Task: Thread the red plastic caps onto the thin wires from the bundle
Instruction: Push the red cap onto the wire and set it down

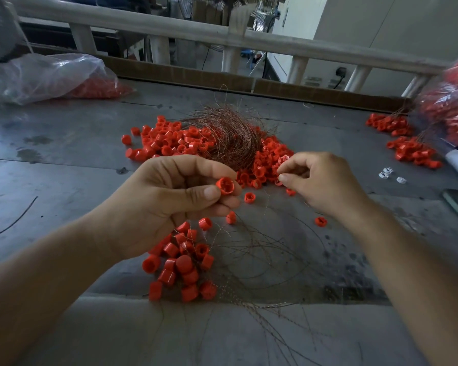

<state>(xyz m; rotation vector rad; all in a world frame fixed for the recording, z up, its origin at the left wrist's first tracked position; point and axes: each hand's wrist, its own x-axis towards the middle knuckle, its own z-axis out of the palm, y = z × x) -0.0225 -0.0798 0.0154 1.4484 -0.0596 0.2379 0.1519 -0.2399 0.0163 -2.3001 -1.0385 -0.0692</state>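
Nearest, red strung caps (180, 262) lie clustered on the grey tabletop (64, 167), below the left hand (164, 204). That hand pinches one cap (225, 185) between thumb and fingers, its hollow end showing. Just right, the right hand (320, 180) curls, thumb near forefinger; any wire held cannot be made out. Beyond, the coppery bundle (228, 136) lies across a loose pile (175, 140).

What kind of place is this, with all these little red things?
Probably a small workshop or factory bench for hand assembly: a big heap of identical red plastic caps on a grey worktable, a bundle of thin coppery wires, and a clear plastic bag holding more caps.
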